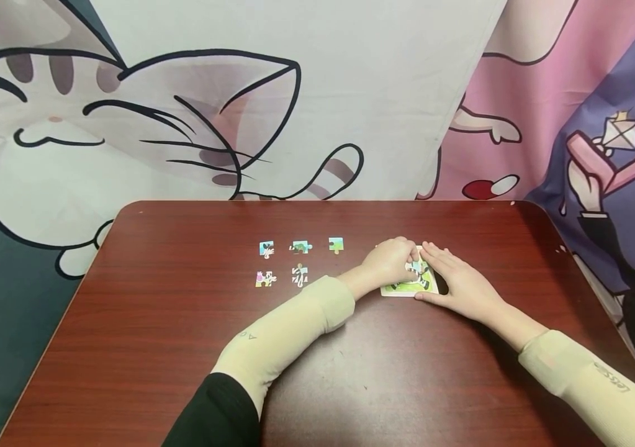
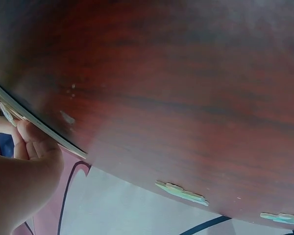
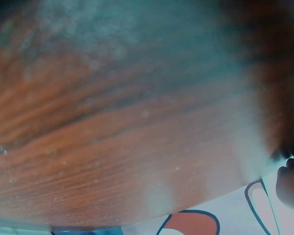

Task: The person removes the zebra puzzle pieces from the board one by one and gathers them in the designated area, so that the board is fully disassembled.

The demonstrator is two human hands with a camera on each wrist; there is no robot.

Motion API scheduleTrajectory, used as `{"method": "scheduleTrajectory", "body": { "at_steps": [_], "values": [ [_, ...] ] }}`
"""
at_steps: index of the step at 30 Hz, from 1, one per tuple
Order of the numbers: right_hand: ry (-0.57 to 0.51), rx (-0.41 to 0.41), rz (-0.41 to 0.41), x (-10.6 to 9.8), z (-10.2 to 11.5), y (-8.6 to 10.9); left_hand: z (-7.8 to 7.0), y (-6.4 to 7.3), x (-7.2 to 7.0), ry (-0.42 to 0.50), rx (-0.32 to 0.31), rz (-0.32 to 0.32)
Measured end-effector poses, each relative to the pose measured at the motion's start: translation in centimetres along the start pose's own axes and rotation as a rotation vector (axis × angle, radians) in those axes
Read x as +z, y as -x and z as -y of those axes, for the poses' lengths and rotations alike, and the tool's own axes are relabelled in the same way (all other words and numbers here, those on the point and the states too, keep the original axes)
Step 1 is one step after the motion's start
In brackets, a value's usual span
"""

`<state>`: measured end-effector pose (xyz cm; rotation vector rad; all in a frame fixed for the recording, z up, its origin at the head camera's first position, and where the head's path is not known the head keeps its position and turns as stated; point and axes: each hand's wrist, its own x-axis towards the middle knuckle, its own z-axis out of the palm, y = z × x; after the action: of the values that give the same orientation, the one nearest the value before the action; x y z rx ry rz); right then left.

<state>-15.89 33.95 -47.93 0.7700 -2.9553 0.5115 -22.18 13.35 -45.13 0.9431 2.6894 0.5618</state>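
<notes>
Showing a white-rimmed puzzle board (image 1: 395, 295) flat on the reddish-brown tabletop (image 1: 149, 329), right of centre; its picture has bright green ground along the lower part, a black-and-white figure above, and a touch of light blue near the fingers. The left hand (image 1: 391, 263) reaches over the board's upper left, fingers curled, pinching a thin, pale-edged piece (image 2: 8, 114) that stands tilted in the left wrist view; its printed face cannot be made out. The right hand (image 1: 462, 282) lies at the board's right edge, fingers extended, thumb near the lower right corner, grasping nothing.

Five loose pieces (image 1: 301, 247) sit well apart from the board, to its left, in rows of three and two; the upper three carry blue, two of them green as well; the lower two are largely black and white, one with pink.
</notes>
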Motion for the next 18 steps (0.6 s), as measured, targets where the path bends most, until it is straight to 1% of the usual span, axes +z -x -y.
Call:
{"method": "scheduleTrajectory", "body": {
  "at_steps": [13,18],
  "values": [
    [-0.03,-0.02,-0.028,0.1,-0.3,0.09,-0.2,-0.12,0.36,0.027,0.023,-0.005],
    [-0.024,-0.032,-0.037,0.29,-0.39,-0.05,-0.2,0.0,0.32,0.034,0.014,-0.01]
  ]
}}
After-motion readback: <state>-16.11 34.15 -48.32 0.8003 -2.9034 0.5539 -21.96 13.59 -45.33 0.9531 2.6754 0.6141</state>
